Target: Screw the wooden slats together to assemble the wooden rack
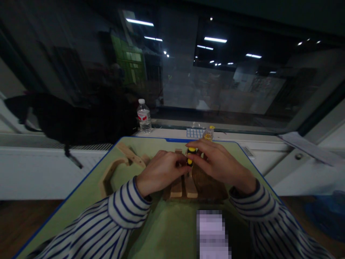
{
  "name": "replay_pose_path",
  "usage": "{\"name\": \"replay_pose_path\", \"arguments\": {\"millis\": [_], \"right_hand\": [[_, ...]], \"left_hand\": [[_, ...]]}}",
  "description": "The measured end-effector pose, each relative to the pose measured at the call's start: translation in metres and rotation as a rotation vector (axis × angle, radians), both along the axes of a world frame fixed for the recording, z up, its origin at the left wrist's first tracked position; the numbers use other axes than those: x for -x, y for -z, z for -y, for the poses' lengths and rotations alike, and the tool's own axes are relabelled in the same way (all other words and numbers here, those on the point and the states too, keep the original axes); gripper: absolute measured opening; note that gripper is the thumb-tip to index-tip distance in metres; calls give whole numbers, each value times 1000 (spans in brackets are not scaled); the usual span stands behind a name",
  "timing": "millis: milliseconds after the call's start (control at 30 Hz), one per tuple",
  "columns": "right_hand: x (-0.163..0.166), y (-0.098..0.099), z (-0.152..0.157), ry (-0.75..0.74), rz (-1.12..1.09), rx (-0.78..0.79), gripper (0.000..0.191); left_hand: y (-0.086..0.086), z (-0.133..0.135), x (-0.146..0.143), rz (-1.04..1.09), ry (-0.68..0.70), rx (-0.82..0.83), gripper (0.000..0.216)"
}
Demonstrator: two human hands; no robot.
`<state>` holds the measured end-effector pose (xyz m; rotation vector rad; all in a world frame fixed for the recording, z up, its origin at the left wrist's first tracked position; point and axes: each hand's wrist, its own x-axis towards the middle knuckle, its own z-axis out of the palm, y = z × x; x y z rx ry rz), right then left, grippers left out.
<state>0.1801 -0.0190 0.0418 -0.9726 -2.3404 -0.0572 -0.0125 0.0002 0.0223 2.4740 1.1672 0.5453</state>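
A short screwdriver (191,155) with a yellow-and-black handle stands roughly upright over a wooden strip (191,189). My right hand (219,162) is closed around the handle, with the index finger over its top. From the left, my left hand (163,171) pinches at the lower end of the screwdriver; the thumb and index finger partly hide what lies between them. The screwdriver's tip is too small and dark to make out. A second wooden strip (176,189) lies beside the first, both on a dark brown board (211,185).
Curved wooden pieces (107,176) and a flat wooden piece (130,154) lie at the left of the green table (151,226). A pixelated phone-like shape (212,233) is near the front. On the sill stand a water bottle (145,117) and a small clear container (208,134).
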Motion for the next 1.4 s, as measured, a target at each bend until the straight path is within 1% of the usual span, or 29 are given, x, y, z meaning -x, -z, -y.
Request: {"name": "replay_pose_path", "arguments": {"millis": [167, 400, 633, 867, 1000, 1167, 1267, 1400], "right_hand": [[1, -1, 0, 4, -15, 17, 27], [1, 1, 1, -2, 1, 38, 38], [1, 1, 1, 0, 23, 15, 33], [0, 1, 0, 0, 25, 1, 29], [0, 0, 0, 2, 18, -3, 28], [1, 0, 0, 19, 0, 23, 34], [1, 0, 1, 3, -12, 27, 38], [1, 0, 2, -8, -7, 6, 37]], "left_hand": [[2, -2, -2, 1, -6, 6, 26], [4, -3, -1, -5, 21, -10, 25], [6, -4, 0, 0, 38, -10, 25], [-2, 0, -1, -6, -10, -14, 24], [-3, 1, -2, -13, -22, 3, 25], [-1, 0, -2, 2, -2, -13, 25], [-1, 0, -1, -7, 0, -15, 24], [1, -1, 0, -11, 12, 5, 26]]}}
